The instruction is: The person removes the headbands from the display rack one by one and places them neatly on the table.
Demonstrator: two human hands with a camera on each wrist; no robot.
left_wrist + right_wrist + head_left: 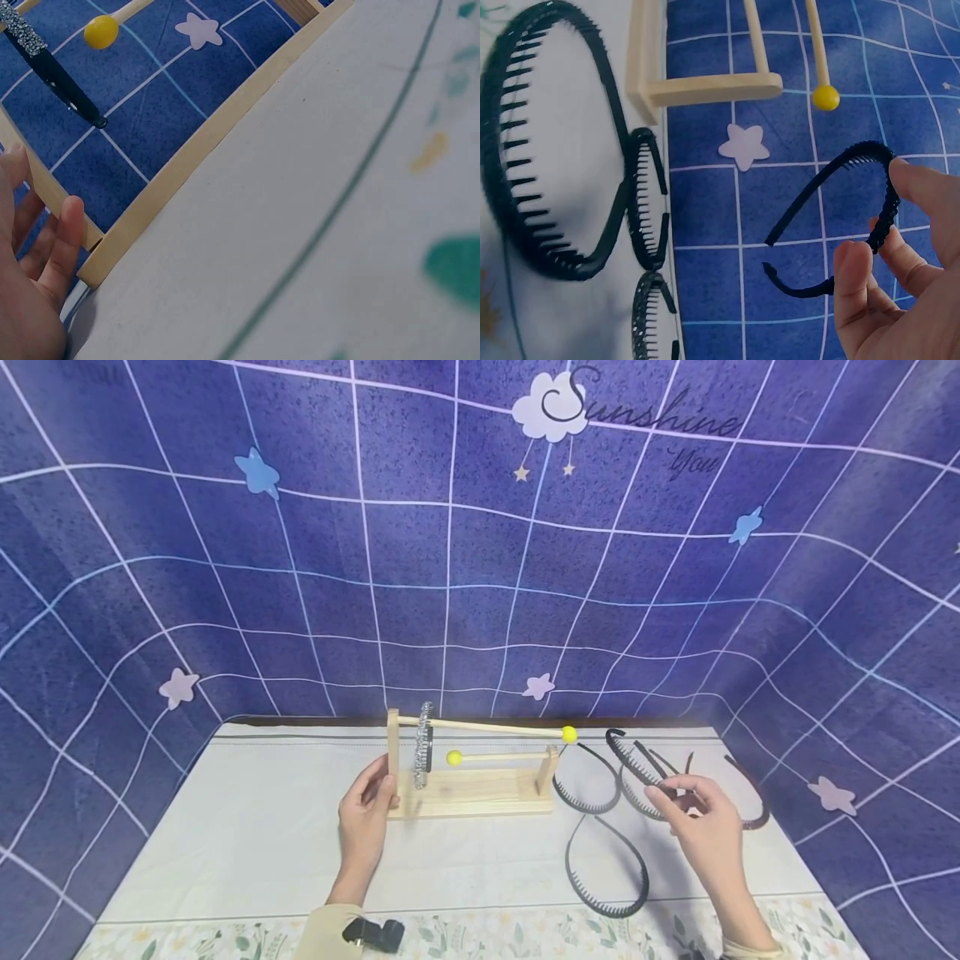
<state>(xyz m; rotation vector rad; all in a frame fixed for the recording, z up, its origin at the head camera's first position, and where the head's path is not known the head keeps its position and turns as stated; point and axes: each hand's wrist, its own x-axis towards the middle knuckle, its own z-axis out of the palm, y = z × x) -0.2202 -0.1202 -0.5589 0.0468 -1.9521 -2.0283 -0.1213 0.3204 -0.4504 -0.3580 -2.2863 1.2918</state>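
Observation:
A wooden rack [472,793] has two rods with yellow ball ends [570,734]. My left hand [365,810] grips its left post [393,752], seen closer in the left wrist view, where the hand [37,255] is partly cut off. A silvery, sparkly headband [422,752] with black ends hangs on the upper rod near that post. My right hand [705,818] pinches a black toothed headband [633,760], lifted above the table to the right of the rack. The right wrist view shows this headband [889,202] between thumb and fingers, its two ends pointing away from the hand.
Several headbands lie right of the rack, including a black toothed one [641,881] near the front and another [585,810] beside the base. A dark reddish one [757,818] lies partly behind my right hand. Blue patterned cloth [465,610] surrounds the white-covered table [247,827].

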